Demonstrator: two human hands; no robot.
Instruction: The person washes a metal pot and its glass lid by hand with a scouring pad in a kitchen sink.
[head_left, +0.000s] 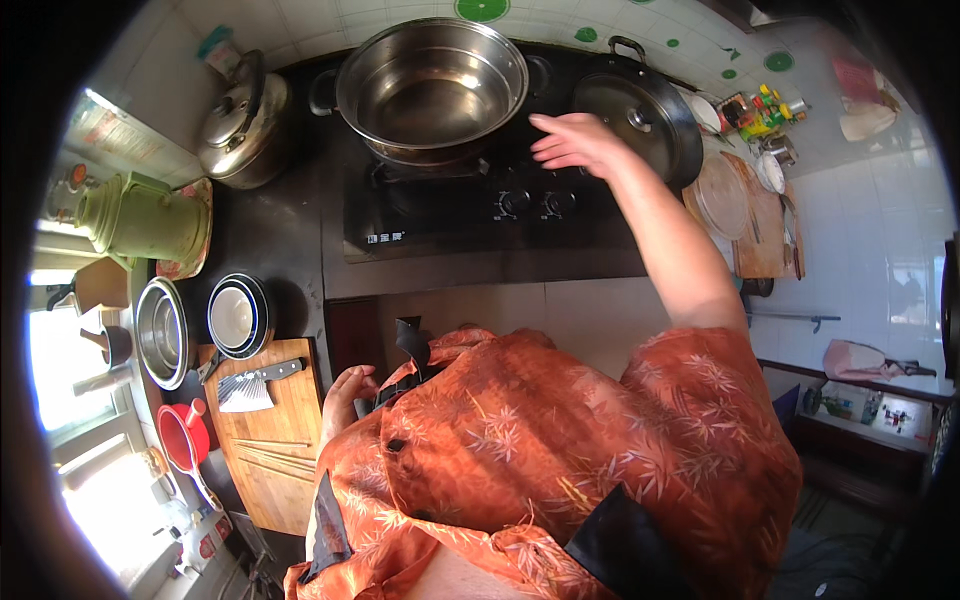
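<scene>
My right hand (576, 141) reaches over the gas stove (435, 232), fingers extended and holding nothing. It hovers between a large stainless steel pot (439, 112) on the left burner and a black wok (686, 142) on the right one. No food shows inside the uncovered pot. A glass lid (619, 112) with a metal knob covers the wok. At my left side, by the counter edge, my left hand (352, 390) hangs with its fingers curled; I see nothing in it, though its palm is hidden. Close to it lies a wooden cutting board (266, 495) bearing a cleaver (259, 386) and several chopsticks (274, 457).
Left of the stove stand a metal kettle (244, 142) and a green thermos jug (142, 217). Nested bowls (232, 319), steel basins (161, 334) and a red ladle (184, 439) sit near the window. On the right are a board (765, 247) and seasoning bottles (772, 116).
</scene>
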